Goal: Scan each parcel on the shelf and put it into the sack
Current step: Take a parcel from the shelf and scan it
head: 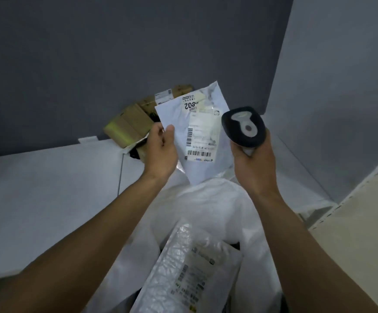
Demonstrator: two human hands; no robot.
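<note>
Item: white parcel (pixel 206 170), held above the sack (pixel 217 206) at a white shelf (pixel 48 188) against a grey wall (pixel 115 53).
My left hand (pixel 161 150) pinches the parcel's edge, label up; my right hand (pixel 254 166) grips the scanner (pixel 243 127) just beside it. Cardboard boxes (pixel 127 125) sit at the shelf's back; a bubble-wrapped parcel (pixel 190 267) lies in the sack.

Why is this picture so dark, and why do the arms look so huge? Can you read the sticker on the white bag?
Head view: the light is dim and bluish, with no hard shadows. Head view: the wide lens stretches the arms near the bottom. Head view: the label on the white parcel is blurry, and only its big upside-down number shows. Head view: the clear-wrapped parcel in the sack glints.
</note>
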